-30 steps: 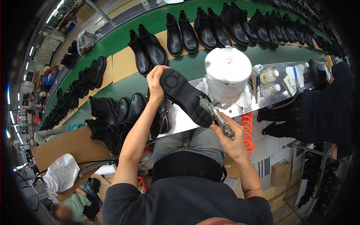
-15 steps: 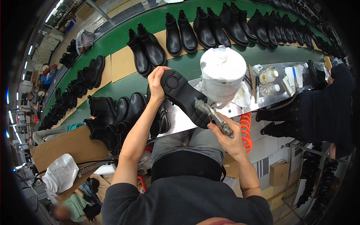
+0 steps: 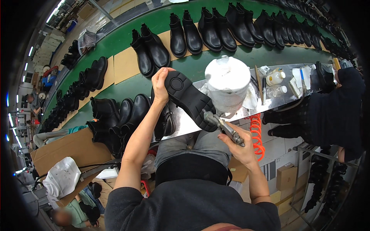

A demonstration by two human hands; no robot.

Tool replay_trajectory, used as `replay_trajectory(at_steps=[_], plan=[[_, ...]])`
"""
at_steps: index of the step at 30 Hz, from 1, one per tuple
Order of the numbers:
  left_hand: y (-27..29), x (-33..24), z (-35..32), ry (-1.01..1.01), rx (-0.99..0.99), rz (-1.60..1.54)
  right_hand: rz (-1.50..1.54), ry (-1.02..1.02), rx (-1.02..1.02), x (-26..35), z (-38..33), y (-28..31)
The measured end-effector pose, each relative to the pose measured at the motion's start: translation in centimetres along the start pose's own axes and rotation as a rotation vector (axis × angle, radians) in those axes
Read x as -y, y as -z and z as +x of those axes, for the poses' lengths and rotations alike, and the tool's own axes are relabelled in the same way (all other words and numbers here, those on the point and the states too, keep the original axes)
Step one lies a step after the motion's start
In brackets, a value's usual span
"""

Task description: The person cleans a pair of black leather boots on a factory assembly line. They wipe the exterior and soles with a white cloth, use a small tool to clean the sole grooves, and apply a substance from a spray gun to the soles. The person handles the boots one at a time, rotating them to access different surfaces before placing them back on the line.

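Two hands share the work at centre frame: the left hand closes round the heel of a black boot held sole-up over the worktop, probably stiff and fairly heavy, while the right hand grips a metal tool.
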State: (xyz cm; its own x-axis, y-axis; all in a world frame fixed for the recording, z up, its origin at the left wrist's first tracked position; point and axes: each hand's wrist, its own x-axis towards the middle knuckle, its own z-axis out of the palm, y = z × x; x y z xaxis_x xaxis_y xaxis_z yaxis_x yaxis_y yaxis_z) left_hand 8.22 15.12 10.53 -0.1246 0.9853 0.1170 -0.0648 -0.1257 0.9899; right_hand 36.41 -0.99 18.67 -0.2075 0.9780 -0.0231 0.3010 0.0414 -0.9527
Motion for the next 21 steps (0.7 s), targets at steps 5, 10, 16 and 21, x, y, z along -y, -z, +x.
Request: replay_trajectory(at_steps=[5,10,16,21], plan=[[-0.1,-0.2,0.0,-0.004,0.025,-0.009,-0.058,0.029,-0.113,-0.2,0.4,-0.5],[-0.5,-0.8,-0.1,-0.032,0.058,0.009,0.022,-0.01,-0.044,0.3,1.3,-0.4],[-0.7,-1.5,-0.2,-0.048,0.047,0.001,-0.003,0.074,-0.132,-0.7,1.5,-0.6],[-1.0,-1.5,-0.2,-0.056,0.016,-0.037,0.095,0.051,-0.037,-0.1,1.3,-1.5]])
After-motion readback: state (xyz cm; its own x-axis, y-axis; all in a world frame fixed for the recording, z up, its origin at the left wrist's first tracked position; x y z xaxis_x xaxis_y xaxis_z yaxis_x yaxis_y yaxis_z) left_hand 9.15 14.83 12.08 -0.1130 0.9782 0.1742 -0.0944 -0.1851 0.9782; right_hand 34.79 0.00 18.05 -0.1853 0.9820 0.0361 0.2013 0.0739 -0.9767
